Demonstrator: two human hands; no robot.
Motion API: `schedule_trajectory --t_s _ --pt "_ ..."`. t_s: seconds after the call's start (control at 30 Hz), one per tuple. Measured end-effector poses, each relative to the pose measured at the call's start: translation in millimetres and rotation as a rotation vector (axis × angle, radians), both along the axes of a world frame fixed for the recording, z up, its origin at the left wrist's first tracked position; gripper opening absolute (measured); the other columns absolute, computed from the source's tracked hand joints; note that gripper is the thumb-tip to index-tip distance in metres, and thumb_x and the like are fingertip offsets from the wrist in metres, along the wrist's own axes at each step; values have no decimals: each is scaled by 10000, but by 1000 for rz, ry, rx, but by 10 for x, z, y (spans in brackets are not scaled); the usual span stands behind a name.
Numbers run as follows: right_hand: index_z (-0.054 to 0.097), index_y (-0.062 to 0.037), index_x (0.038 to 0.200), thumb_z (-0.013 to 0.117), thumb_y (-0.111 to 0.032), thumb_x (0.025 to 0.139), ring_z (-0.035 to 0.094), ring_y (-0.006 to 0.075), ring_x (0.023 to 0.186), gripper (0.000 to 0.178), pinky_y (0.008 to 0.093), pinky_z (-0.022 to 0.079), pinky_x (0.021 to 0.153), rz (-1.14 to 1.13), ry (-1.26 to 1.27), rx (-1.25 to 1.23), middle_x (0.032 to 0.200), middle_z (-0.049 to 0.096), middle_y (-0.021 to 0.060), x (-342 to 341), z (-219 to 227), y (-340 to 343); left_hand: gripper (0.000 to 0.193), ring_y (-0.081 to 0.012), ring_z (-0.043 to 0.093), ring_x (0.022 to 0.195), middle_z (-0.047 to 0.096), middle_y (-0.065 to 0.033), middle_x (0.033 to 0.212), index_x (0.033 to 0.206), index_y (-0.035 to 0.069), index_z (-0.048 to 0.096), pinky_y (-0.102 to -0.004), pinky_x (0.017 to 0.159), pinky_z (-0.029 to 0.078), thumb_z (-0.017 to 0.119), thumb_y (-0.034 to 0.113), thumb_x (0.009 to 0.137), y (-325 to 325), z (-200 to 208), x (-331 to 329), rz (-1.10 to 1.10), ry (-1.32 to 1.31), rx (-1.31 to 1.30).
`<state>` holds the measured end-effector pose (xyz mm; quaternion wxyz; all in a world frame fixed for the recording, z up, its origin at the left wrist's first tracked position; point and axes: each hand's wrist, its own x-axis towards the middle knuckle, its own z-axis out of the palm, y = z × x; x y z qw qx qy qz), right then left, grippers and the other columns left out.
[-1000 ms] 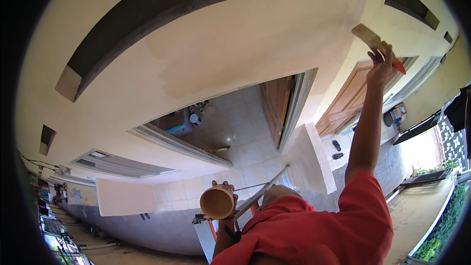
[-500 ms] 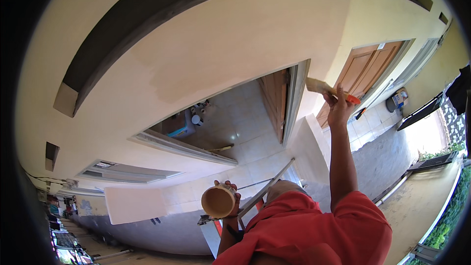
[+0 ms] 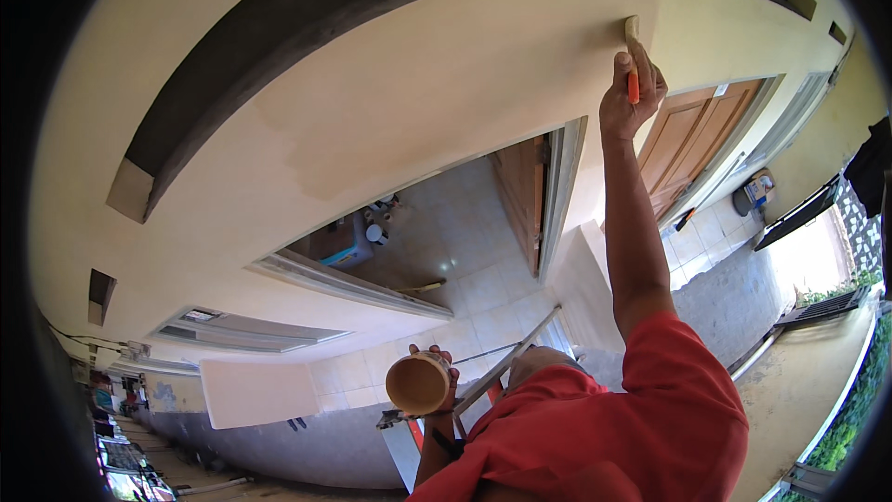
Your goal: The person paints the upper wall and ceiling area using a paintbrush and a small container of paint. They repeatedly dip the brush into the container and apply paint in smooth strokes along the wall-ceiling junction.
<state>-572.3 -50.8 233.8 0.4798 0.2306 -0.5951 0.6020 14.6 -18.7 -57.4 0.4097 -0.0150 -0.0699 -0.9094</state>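
Observation:
My right hand (image 3: 632, 98) is raised overhead, shut on a paintbrush (image 3: 633, 42) with an orange handle. The bristles press against the cream wall (image 3: 446, 84) above the doorway. A darker, wet-looking patch of paint spreads across that wall to the left of the brush. Down low, my left hand (image 3: 437, 363) grips a round tan paint pot (image 3: 417, 385) by its rim, close to my red shirt (image 3: 604, 428).
An open doorway (image 3: 437, 251) with a brown wooden door (image 3: 520, 195) shows a tiled room below. A second wooden door (image 3: 697, 139) lies to the right. A ladder rail (image 3: 506, 367) runs beside the pot. A dark band (image 3: 325, 37) crosses the wall above.
My right hand swept the brush down from the far right toward the door frame, then back up to the wall above it. The left hand and pot stayed put.

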Motion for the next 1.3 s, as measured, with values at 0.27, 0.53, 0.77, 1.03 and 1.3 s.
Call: schedule_trajectory --t_s 0.27,0.53,0.77,1.03,1.3 --pt "803 -148 1154 887 -250 918 743 305 1025 270 412 612 844 33 -41 -46 1143 729 130 388 133 -382 1352 -390 431 1471 449 -180 1581 1649 214 390 -585 1119 528 1088 465 518 34 9 17 20 34 -46" --pt "800 -132 1094 873 -86 818 693 284 990 289 383 612 786 121 333 330 1165 677 113 1319 64 -581 1099 -393 455 1444 468 -190 1564 1636 217 430 -597 1090 540 983 479 723 -8 -1 5 -5 -1 -24" --pt "791 -28 1183 767 36 964 776 288 1072 230 338 657 834 91 196 50 1217 724 221 533 326 112 735 -391 446 1458 479 -200 1552 1619 222 483 -612 1100 526 725 517 990 13 -35 45 -24 52 116" --pt "823 -225 1165 864 -137 861 784 281 972 319 373 645 781 -169 154 226 1321 723 153 387 360 -437 715 -394 438 1471 483 -200 1543 1624 243 489 -648 1101 518 726 488 996 10 79 -68 -29 123 90" --pt "790 -139 1187 866 -57 842 789 321 1058 363 399 670 861 142 425 299 1276 734 199 831 297 35 723 -395 447 1458 488 -201 1539 1623 244 494 -663 1079 529 731 494 987 23 113 2 -7 95 133"
